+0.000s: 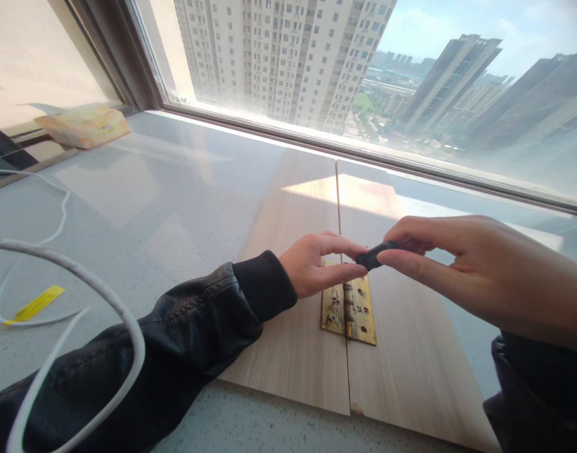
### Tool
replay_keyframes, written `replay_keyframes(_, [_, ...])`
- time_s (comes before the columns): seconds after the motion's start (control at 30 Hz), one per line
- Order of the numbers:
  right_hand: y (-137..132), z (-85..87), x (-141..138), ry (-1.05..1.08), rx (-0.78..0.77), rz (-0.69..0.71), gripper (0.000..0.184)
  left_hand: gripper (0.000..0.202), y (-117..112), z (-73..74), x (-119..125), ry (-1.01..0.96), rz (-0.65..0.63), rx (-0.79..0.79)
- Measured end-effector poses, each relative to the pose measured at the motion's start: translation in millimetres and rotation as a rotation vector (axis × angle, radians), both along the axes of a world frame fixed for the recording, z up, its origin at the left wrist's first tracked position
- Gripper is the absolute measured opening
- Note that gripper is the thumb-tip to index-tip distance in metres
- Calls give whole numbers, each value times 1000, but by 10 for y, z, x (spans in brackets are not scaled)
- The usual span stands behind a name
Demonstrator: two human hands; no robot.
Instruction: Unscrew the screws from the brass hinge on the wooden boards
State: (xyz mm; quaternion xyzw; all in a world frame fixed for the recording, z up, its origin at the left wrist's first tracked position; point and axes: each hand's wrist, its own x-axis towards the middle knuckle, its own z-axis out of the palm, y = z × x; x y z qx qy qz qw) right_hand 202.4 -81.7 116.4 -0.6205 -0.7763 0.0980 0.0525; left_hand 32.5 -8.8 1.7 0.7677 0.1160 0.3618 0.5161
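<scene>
Between both hands is a small black stick-like piece, its exact kind unclear. My left hand pinches its left end between thumb and fingertips. On the other end, my right hand closes with thumb and fingers, covering part of it. Just below the hands lies a worn brass hinge, opened flat across the seam of two pale wooden boards. One leaf rests on the left board, the other on the right board. Dark holes or screw heads show in the leaves; the hands hide the hinge's far end.
A white cable loops at the left, passing in front of my left sleeve. Beside it a yellow tag lies on the speckled white sill. A soft tissue pack sits in the far left corner. Window glass and frame border the back.
</scene>
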Motion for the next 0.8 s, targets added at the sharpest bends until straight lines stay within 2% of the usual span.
replay_keyframes(0.07, [-22,-13,-23,-9,21,-53,41,27,-9,11,-2,-21,59,-58])
replay_keyframes(0.2, [-25,-119,-137,-232,185,-127,56,24,-42,44,7,-3,173,-150])
replay_keyframes(0.33, [-16,-186,-245,-332,253,-137,57,28,-57,49,16,35,245,-116])
replay_keyframes(0.4, [-27,-171,-244,-292,220,-101,52,30,-50,43,11,26,208,-69])
replay_keyframes(0.5, [-54,-115,-172,-175,116,7,40,35,-29,31,4,-9,45,-51])
replay_keyframes(0.57, [-71,-90,-117,-127,89,39,31,28,-12,21,9,-52,-9,-49])
replay_keyframes(0.67, [-79,-95,-95,-127,128,24,24,21,6,6,21,-106,52,-34])
replay_keyframes(0.8, [-42,-146,-177,-132,171,-37,37,23,-6,9,21,-121,104,-5])
